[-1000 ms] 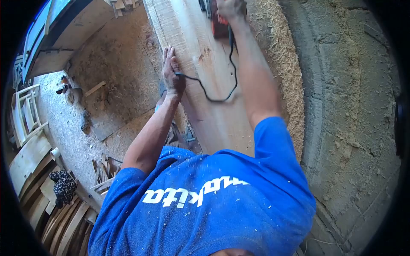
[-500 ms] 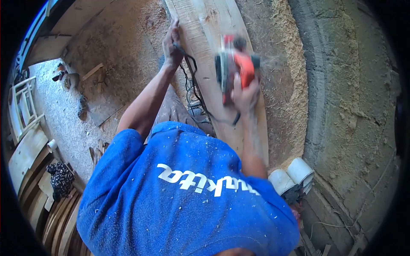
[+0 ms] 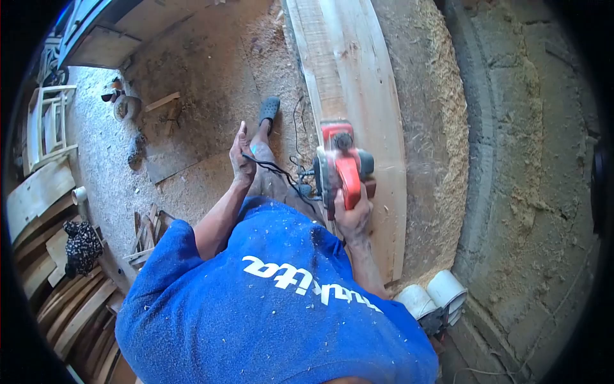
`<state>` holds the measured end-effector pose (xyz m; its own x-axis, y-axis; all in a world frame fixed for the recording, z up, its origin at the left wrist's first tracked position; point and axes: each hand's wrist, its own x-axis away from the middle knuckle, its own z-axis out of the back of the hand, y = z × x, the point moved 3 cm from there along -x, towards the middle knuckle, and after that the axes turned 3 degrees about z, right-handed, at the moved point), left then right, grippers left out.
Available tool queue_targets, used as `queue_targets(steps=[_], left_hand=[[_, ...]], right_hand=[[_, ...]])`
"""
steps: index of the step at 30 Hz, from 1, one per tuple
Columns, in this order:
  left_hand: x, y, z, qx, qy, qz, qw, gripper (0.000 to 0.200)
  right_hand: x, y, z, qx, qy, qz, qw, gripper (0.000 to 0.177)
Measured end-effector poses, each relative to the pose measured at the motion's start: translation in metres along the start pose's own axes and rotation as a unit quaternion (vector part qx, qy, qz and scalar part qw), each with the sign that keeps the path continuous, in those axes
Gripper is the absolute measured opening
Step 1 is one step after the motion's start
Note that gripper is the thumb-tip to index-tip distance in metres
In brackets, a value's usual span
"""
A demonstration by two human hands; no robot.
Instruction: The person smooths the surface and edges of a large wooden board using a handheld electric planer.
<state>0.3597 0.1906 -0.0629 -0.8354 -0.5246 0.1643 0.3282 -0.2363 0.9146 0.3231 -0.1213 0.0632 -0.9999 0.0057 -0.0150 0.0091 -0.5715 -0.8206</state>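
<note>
A red and dark electric planer (image 3: 345, 168) rests on a long, pale wooden board (image 3: 368, 83) that runs from the top of the view down beside my body. My right hand (image 3: 354, 216) is wrapped round the planer's red rear handle. To the left of the board, my left hand (image 3: 242, 157) is raised with the black power cord (image 3: 274, 169) held by the thumb side of the palm. Slack loops of the cord run from that hand towards the planer. Fine shavings blur at the planer's right side.
Wood shavings (image 3: 448, 128) lie in a heap along the board's right. White cylinders (image 3: 446, 289) stand at lower right. Curved wooden pieces (image 3: 80, 313) are stacked at lower left, below a wooden frame (image 3: 52, 125). A grinder-like tool (image 3: 126, 107) lies on the floor.
The planer and my right hand have moved down the board, towards my body. My left hand has drawn back from the board's left edge, still with the cord. A shod foot now shows.
</note>
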Motion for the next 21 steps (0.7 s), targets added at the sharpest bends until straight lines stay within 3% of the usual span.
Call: queue_targets(steps=[3,5,6,10,13,17,21], left_hand=[[-0.008,-0.007,0.011,0.013,0.013,0.005,1.0,0.07],[-0.014,-0.011,0.015,0.16,0.015,0.039,0.986,0.066],[-0.015,-0.012,0.018,0.169,0.029,0.047,0.984,0.063],[-0.025,-0.031,0.038,0.096,0.065,0.059,0.992,0.061],[-0.035,-0.053,0.049,0.08,0.073,0.041,0.993,0.057],[-0.068,-0.068,0.052,0.136,0.102,0.113,0.979,0.056],[-0.126,-0.061,0.048,0.136,0.091,0.128,0.978,0.059]], right_hand=[[-0.074,-0.029,-0.03,-0.012,-0.006,0.041,0.999,0.032],[-0.122,-0.038,-0.054,-0.022,0.028,0.103,0.994,0.033],[-0.145,-0.046,-0.065,-0.013,0.032,0.108,0.994,0.034],[-0.242,-0.08,-0.103,-0.016,0.039,0.158,0.987,0.038],[-0.314,-0.093,-0.134,0.008,0.026,0.126,0.992,0.043],[-0.423,-0.119,-0.179,0.006,0.057,0.173,0.983,0.037],[-0.521,-0.157,-0.213,0.029,0.035,0.174,0.984,0.047]])
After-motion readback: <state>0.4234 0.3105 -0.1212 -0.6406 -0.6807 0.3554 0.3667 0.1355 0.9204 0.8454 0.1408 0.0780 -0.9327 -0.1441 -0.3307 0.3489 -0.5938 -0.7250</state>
